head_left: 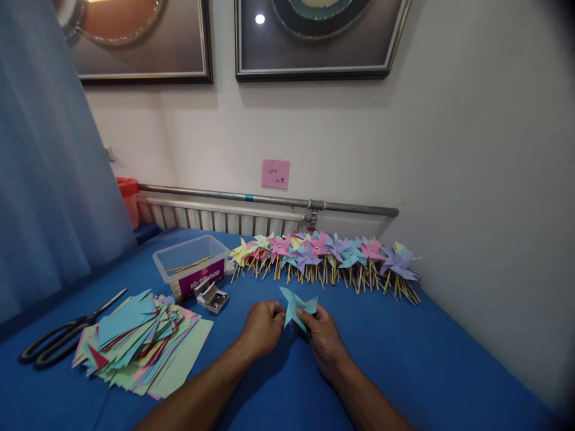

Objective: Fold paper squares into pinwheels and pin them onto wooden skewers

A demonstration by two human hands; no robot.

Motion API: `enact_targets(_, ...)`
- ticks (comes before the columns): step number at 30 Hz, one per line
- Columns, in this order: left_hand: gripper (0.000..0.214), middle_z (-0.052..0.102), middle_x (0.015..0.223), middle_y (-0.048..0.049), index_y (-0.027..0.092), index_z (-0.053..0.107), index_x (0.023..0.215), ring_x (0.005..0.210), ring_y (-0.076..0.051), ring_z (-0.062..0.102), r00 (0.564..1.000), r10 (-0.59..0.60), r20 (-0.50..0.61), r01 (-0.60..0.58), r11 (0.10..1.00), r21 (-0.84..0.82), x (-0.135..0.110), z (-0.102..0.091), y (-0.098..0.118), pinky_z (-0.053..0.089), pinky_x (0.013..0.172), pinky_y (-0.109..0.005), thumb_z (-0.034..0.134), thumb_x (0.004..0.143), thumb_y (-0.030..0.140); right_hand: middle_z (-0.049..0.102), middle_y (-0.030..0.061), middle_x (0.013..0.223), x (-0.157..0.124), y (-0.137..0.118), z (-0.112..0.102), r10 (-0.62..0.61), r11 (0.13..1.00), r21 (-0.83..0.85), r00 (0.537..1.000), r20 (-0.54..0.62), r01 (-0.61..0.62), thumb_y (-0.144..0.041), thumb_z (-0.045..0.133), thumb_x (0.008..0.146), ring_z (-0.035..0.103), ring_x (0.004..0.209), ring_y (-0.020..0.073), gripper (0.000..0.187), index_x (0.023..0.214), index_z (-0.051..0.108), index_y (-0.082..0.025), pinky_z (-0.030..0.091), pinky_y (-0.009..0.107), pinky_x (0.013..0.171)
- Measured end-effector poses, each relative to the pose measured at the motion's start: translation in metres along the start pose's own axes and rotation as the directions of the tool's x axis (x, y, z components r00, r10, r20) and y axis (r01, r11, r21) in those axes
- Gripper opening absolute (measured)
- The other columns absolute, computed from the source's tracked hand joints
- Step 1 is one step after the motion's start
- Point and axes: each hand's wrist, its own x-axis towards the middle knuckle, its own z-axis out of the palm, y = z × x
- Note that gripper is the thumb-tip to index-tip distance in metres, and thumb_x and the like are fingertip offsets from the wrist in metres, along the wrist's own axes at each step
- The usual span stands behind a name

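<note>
A light blue paper pinwheel piece (296,306) is held just above the blue table (404,353), pinched between both hands. My left hand (263,327) has its fingers curled closed against the paper's left side. My right hand (324,336) grips the lower right of the same paper. A long row of finished coloured pinwheels on wooden sticks (327,258) lies behind the hands, along the wall.
A messy stack of cut coloured paper squares (139,344) lies at the left, with black scissors (63,338) beside it. A clear plastic box with sticks (192,263) and a small open box of pins (213,297) sit behind. A radiator and pipe run along the wall.
</note>
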Motion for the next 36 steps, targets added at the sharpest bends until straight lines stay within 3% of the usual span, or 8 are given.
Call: enact_targets(36,0.022,0.062,0.061,0.0000,0.014,0.070,0.073,0.059,-0.013,0.052,1.000,-0.015,-0.017,0.015,1.000,0.011,-0.003,0.008,0.001,0.032,0.058,-0.024,0.051,0.083,0.016,0.072,-0.0020,0.070,0.009,0.015,-0.009,-0.058,0.996,-0.066,0.998,-0.002,0.058,-0.038,0.085,0.064,0.061,0.064,0.0168,0.033,0.086,0.070,-0.019,0.047,0.028,0.065)
